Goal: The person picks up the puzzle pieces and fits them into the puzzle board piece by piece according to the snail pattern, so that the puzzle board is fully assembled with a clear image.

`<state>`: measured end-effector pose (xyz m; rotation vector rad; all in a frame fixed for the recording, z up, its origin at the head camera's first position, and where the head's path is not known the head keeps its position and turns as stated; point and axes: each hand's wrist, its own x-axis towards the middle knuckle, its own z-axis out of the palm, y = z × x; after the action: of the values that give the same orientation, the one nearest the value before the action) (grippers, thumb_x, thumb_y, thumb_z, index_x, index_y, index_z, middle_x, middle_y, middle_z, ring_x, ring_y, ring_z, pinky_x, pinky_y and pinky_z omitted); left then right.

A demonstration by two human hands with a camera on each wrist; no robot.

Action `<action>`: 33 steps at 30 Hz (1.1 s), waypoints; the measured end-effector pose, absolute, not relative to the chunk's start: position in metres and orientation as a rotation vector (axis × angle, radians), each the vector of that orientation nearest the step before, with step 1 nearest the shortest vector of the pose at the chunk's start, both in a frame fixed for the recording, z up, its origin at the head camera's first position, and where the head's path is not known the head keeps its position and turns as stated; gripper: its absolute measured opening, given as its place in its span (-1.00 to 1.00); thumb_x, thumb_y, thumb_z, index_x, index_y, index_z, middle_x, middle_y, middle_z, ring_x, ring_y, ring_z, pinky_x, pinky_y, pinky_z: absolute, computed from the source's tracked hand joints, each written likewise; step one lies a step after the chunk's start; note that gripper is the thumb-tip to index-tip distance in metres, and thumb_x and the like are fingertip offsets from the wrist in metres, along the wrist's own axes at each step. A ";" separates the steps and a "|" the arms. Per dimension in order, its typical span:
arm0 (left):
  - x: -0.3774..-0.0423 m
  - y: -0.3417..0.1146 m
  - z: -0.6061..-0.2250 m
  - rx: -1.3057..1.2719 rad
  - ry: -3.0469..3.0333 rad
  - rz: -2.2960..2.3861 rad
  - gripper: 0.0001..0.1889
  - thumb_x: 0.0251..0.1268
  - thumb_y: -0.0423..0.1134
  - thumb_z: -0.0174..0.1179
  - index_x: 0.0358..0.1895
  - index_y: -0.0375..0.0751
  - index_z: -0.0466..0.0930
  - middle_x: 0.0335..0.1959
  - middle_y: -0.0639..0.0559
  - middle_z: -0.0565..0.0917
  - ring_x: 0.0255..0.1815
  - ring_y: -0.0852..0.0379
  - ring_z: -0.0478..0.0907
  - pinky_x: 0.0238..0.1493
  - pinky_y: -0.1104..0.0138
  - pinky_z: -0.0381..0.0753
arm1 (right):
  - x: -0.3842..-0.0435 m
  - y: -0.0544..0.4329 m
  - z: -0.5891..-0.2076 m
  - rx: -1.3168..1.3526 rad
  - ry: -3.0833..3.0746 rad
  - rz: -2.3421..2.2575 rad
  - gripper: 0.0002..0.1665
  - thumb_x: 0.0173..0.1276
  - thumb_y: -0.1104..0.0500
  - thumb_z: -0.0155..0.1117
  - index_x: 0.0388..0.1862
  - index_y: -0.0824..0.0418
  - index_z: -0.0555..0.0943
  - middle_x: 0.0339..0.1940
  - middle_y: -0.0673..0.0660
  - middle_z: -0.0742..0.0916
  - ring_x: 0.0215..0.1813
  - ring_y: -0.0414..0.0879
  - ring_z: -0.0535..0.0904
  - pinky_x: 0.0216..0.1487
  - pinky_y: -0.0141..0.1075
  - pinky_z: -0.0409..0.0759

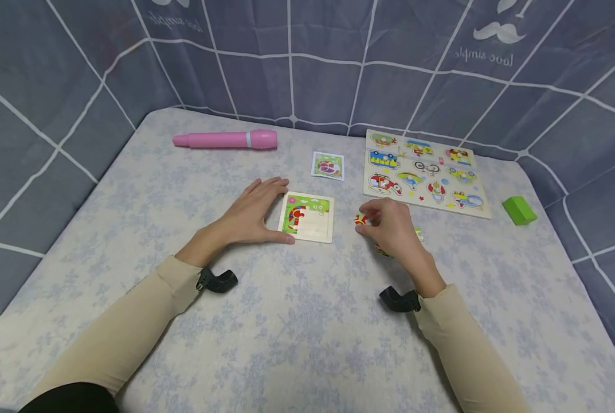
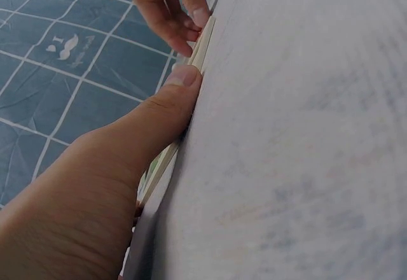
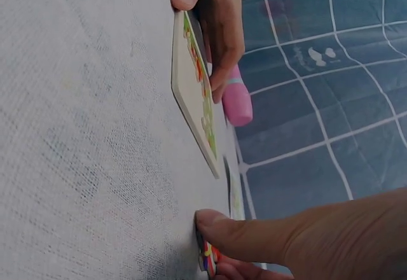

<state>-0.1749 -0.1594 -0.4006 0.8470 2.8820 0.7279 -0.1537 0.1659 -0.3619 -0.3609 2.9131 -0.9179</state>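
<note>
A square wooden jigsaw board (image 1: 314,228) lies on the table with part of a green and red picture fitted along its left and top. My left hand (image 1: 255,212) holds it at the left side, thumb at the near corner and fingers at the far one. In the right wrist view that thumb rests by the corner of the board (image 3: 184,70). To the right, my right hand (image 1: 392,226) pinches a red and yellow puzzle piece (image 1: 361,219) between thumb and fingers, low over the table. More pieces (image 1: 419,234) lie partly hidden under this hand.
A small picture card (image 1: 328,166) lies beyond the board. At the back right is a vehicle peg puzzle (image 1: 426,172), with a green block (image 1: 519,210) to its right. A pink pen-shaped object (image 1: 224,140) lies at the back left. Tile-patterned curtain (image 1: 328,74) surrounds the table.
</note>
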 end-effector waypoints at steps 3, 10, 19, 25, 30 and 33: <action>-0.175 -0.160 -0.400 0.845 2.881 0.731 0.15 -0.05 0.42 0.54 0.51 -0.24 0.32 0.68 -0.10 0.23 0.76 -0.06 0.00 0.79 0.01 -0.21 | -0.155 0.167 -0.363 -0.359 2.877 -0.964 -0.58 0.27 0.30 0.60 0.09 0.36 0.73 -0.16 0.28 0.79 -0.15 0.12 0.74 -0.03 -0.03 0.75; -0.173 -0.160 -0.400 0.838 2.882 0.736 0.16 -0.06 0.41 0.56 0.51 -0.25 0.32 0.68 -0.10 0.23 0.75 -0.06 0.00 0.79 0.01 -0.21 | -0.158 0.170 -0.365 -0.317 2.818 -1.062 -0.70 0.29 0.29 0.58 -0.03 0.31 0.75 -0.21 0.22 0.76 -0.19 0.04 0.67 -0.14 -0.23 0.64; -0.174 -0.159 -0.400 0.848 2.879 0.748 0.16 -0.06 0.41 0.56 0.51 -0.25 0.32 0.68 -0.11 0.23 0.76 -0.06 0.00 0.79 0.02 -0.22 | -0.160 0.172 -0.363 -0.314 2.803 -1.128 -0.90 0.43 0.29 0.45 -0.11 0.26 0.75 -0.25 0.20 0.80 -0.21 0.03 0.73 -0.33 -0.35 0.61; -0.175 -0.161 -0.399 0.844 2.883 0.757 0.14 -0.07 0.40 0.56 0.49 -0.23 0.34 0.68 -0.09 0.24 0.75 -0.04 0.01 0.79 0.03 -0.20 | -0.160 0.159 -0.362 -0.349 2.703 -1.337 -0.81 0.46 0.28 0.42 0.01 0.25 0.75 -0.19 0.22 0.81 -0.18 0.02 0.74 -0.27 -0.44 0.66; -0.177 -0.160 -0.402 0.860 2.886 0.760 0.13 -0.07 0.43 0.55 0.48 -0.22 0.35 0.67 -0.08 0.25 0.75 -0.04 0.02 0.79 0.02 -0.20 | -0.158 0.137 -0.365 -0.337 2.639 -1.426 -0.79 0.47 0.29 0.41 0.05 0.25 0.76 -0.18 0.21 0.80 -0.24 0.00 0.74 -0.26 -0.45 0.68; -0.176 -0.160 -0.404 0.856 2.886 0.758 0.13 -0.07 0.43 0.54 0.48 -0.21 0.35 0.68 -0.08 0.25 0.75 -0.04 0.02 0.79 0.02 -0.20 | -0.161 0.123 -0.368 -0.350 2.638 -1.450 -0.80 0.45 0.30 0.43 0.02 0.25 0.76 -0.20 0.20 0.80 -0.23 -0.03 0.73 -0.20 -0.45 0.68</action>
<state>-0.1763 -0.1603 -0.4038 0.8559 2.8864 0.7578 -0.1611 0.1226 -0.3682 -0.3497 2.6382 -1.4502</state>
